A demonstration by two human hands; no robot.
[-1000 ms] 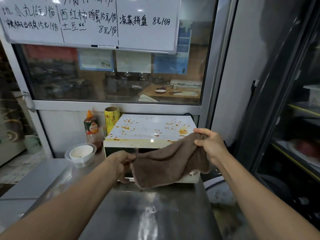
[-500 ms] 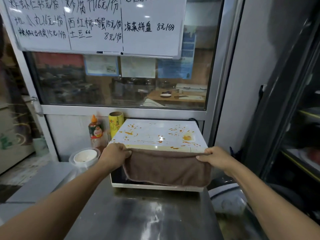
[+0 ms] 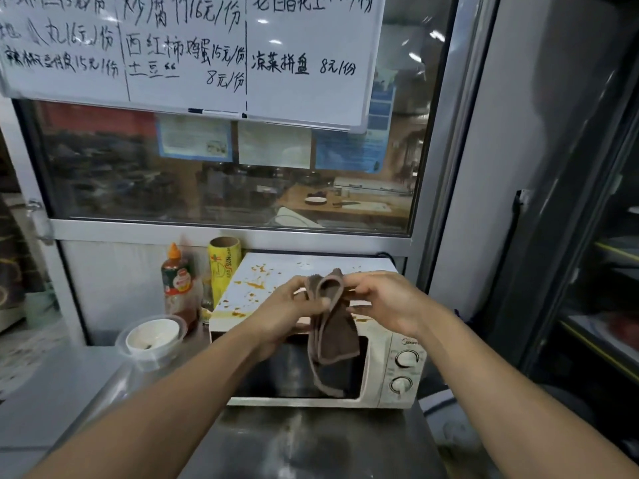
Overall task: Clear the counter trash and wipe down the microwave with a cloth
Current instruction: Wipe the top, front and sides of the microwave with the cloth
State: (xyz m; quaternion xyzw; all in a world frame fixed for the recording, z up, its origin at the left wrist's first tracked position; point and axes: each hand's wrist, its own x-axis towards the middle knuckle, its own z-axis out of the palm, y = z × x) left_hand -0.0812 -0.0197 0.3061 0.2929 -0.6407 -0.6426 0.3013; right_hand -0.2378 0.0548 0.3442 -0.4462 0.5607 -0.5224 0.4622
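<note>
Both hands meet above the front edge of the microwave (image 3: 377,344), holding a brown cloth (image 3: 333,335) between them. The left hand (image 3: 287,314) grips the folded top of the cloth, its thumb pressed over the fold and its fingers (image 3: 320,302) curled round it. The right hand (image 3: 387,302) pinches the same bunched top from the other side, fingers (image 3: 352,283) bent onto the fabric. Below the fingers the cloth hangs doubled, in front of the dark microwave door, its lower end loose and apart from the bench (image 3: 311,444).

The microwave top behind the fingers is white and spattered with orange-brown stains (image 3: 254,283), most of them left of the hands. Two dials (image 3: 404,371) sit on the front panel below the right hand. Left of the left fingers, beside the microwave, stand a yellow roll (image 3: 224,267) and a sauce bottle (image 3: 177,281) with an orange cap. Nearer and further left sits a clear tub (image 3: 152,337) with a white bowl inside it. A whiteboard (image 3: 193,53) with handwritten lines hangs above, over a window.
</note>
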